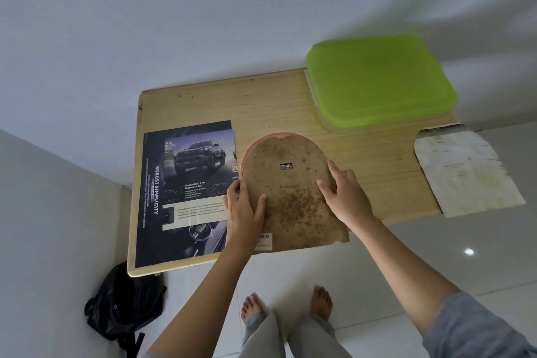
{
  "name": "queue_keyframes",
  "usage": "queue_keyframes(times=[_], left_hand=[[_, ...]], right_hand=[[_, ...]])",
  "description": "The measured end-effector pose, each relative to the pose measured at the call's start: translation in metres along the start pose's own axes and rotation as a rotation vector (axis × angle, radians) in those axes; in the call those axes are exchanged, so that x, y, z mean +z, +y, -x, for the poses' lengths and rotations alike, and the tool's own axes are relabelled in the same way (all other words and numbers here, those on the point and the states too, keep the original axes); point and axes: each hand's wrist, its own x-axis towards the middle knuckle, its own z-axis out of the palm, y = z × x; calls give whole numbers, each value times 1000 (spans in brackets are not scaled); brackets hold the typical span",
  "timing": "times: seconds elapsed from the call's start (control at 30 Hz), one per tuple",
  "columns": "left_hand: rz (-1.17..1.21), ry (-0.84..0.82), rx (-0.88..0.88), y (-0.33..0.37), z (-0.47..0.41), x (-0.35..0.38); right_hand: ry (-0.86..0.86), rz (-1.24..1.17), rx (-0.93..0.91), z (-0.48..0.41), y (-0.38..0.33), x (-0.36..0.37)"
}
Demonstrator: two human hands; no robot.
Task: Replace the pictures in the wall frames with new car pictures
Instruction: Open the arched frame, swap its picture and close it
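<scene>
Left grip (245,206) and right grip (344,192) are clasping the face-down frame (290,200) by its edges (thumbs on top), probably steadying it on the bench (377,160).

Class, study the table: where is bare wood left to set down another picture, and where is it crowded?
Free: the far strip of table between brochure, frame and wall, left of the green container; and the wood between frame and stained paper. Crowded: where brochure, frame and left hand meet.
</scene>
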Motion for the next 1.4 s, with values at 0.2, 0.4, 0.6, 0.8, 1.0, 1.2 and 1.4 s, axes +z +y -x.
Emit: queue_keyframes(times=[0.2, 0.4, 0.6, 0.8, 1.0, 1.2, 1.4], left_hand=[[5, 11, -33, 0, -8, -3], [15, 33, -58, 6, -10, -1], [87, 29, -133, 7, 1, -3], [160, -86, -119, -3, 10, -5], [163, -38, -149, -3, 9, -1], [110, -16, -180, 1, 8, 6], [41, -26, -133, 2, 18, 3]], right_hand=[[-43, 140, -12, -5, -5, 0], [-20, 131, -27, -7, -5, 0], [-55, -188, -150, 9, 22, -4], [-196, -323, -217, 14, 35, -4], [-151, -328, -196, 10, 36, 0], [-147, -404, -158, 9, 32, 0], [-152, -331, -164, 13, 30, -2]])
